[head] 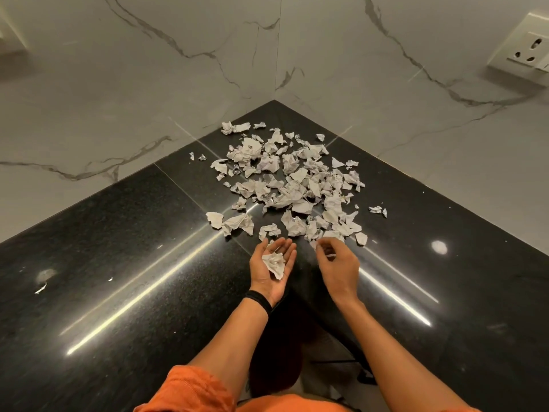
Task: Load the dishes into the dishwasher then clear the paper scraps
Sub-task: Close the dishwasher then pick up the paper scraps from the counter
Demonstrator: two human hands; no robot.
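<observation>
1. Scraps (291, 179): crumpled torn paper heaped mid-frame on glossy black counter (118, 263).
2. Left hand (271, 272): palm-up, loosely cupped, cradling a wad (274, 263).
3. Right hand (338, 269): curled fingertips pinching a small bit (330, 256) below the heap.

Both bare forearms reach forward side by side over the surface (142, 257), the left hand (271, 270) turned palm up and loosely cupped, a black band (259, 301) at its wrist, the right hand (338, 267) palm down, its fingers (322, 243) curled toward the thumb, their hold unclear.
</observation>
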